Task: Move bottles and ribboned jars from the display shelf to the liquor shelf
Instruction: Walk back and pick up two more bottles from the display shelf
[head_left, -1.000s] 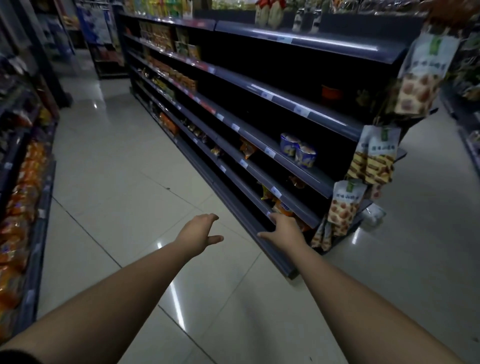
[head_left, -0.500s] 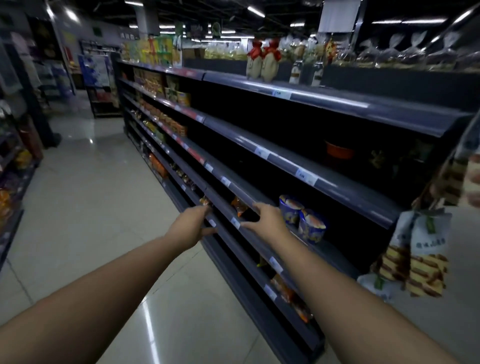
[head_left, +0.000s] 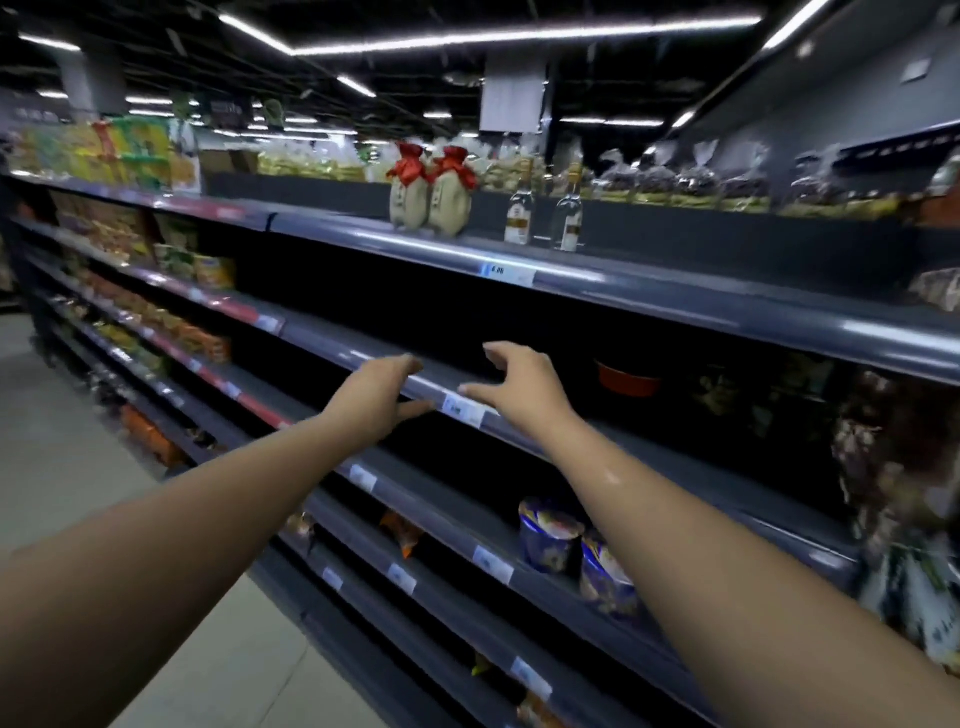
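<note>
Both our hands are empty, fingers spread: left hand (head_left: 382, 392), right hand (head_left: 514, 382). The ribboned jars (head_left: 432, 189) and bottles (head_left: 545, 213) stand upright on the top shelf (head_left: 649, 283), above and beyond us, slightly nearer our right hand.

The two bottles' (head_left: 545, 215) labels are too blurry to read. The price tag (head_left: 462, 409) writing is too small.
</note>
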